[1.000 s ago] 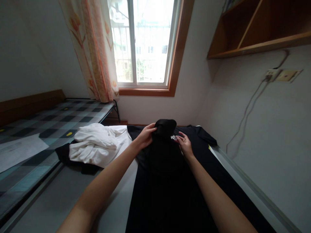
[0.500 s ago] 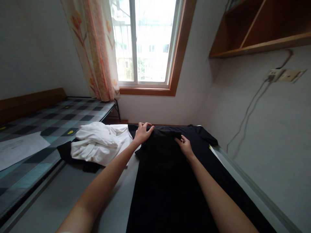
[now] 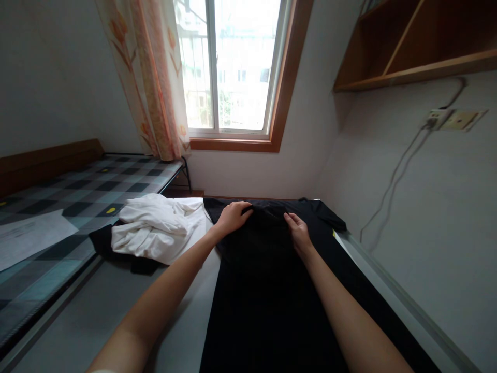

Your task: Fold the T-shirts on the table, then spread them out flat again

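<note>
A black shirt (image 3: pixel 272 290) lies spread lengthwise on a grey table (image 3: pixel 116 311), its lower part folded up toward the far end. My left hand (image 3: pixel 232 217) rests palm down on the left far corner of the folded layer, fingers stretched toward the right. A little to the right, my right hand (image 3: pixel 298 231) lies flat on the same layer, fingers pointing away from me. Neither hand grips the cloth. A short sleeve (image 3: pixel 326 215) sticks out beyond my right hand.
A crumpled white garment (image 3: pixel 155 228) lies on a dark one at the table's left side. A bed with a checked cover (image 3: pixel 77 191) and a sheet of paper (image 3: pixel 31 235) stands further left. Window, curtain (image 3: pixel 151 77), wooden shelf (image 3: pixel 411 46) and wall socket (image 3: pixel 454 120) are ahead and right.
The folded part of the black shirt, held up in a bunch a second ago, has been laid down flat. Both hands have lowered onto it and opened.
</note>
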Action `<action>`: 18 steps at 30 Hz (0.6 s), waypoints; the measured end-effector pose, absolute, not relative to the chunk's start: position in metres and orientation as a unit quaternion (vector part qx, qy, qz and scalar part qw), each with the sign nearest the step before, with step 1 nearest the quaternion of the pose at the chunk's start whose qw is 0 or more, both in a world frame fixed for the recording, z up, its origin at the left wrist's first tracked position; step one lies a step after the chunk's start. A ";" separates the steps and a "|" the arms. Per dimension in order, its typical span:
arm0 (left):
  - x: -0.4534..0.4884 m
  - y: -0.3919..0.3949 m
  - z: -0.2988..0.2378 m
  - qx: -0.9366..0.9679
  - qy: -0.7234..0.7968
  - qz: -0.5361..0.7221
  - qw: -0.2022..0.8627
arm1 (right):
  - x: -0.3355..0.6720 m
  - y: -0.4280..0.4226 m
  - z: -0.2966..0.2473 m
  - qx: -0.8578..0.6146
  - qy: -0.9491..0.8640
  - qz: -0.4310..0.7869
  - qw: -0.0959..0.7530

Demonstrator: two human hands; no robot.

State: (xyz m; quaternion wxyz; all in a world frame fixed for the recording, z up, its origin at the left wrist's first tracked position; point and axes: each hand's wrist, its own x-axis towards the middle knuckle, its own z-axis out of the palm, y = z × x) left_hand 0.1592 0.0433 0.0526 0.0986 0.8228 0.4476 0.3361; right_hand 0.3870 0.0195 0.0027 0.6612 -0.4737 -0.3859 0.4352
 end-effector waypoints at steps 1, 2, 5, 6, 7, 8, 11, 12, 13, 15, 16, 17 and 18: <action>0.159 0.046 0.053 0.810 0.453 0.354 0.119 | 0.387 0.020 0.003 -0.479 -0.385 0.430 0.662; 0.158 0.049 0.053 0.797 0.453 0.373 0.141 | 0.388 0.020 0.003 -0.485 -0.383 0.425 0.661; 0.156 0.057 0.054 0.756 0.437 0.443 0.203 | 0.388 0.019 0.004 -0.493 -0.377 0.419 0.662; 0.155 0.060 0.054 0.740 0.433 0.464 0.222 | 0.388 0.018 0.004 -0.492 -0.375 0.420 0.664; 0.155 0.062 0.054 0.725 0.432 0.481 0.239 | 0.388 0.018 0.005 -0.489 -0.372 0.424 0.666; 0.154 0.063 0.054 0.712 0.434 0.491 0.251 | 0.387 0.017 0.006 -0.486 -0.369 0.428 0.667; 0.151 0.063 0.056 0.702 0.445 0.492 0.259 | 0.387 0.016 0.006 -0.470 -0.365 0.448 0.668; 0.150 0.061 0.057 0.712 0.444 0.482 0.253 | 0.387 0.016 0.006 -0.463 -0.367 0.451 0.669; 0.149 0.058 0.059 0.730 0.436 0.465 0.245 | 0.387 0.017 0.005 -0.457 -0.372 0.452 0.670; 0.146 0.053 0.064 0.789 0.396 0.410 0.228 | 0.388 0.019 0.002 -0.451 -0.379 0.447 0.673; 0.145 0.050 0.065 0.820 0.371 0.375 0.221 | 0.388 0.020 0.001 -0.452 -0.378 0.443 0.676; 0.144 0.047 0.067 0.847 0.348 0.339 0.216 | 0.389 0.021 0.000 -0.455 -0.375 0.438 0.678; 0.143 0.045 0.068 0.867 0.332 0.305 0.213 | 0.389 0.021 -0.001 -0.460 -0.370 0.434 0.681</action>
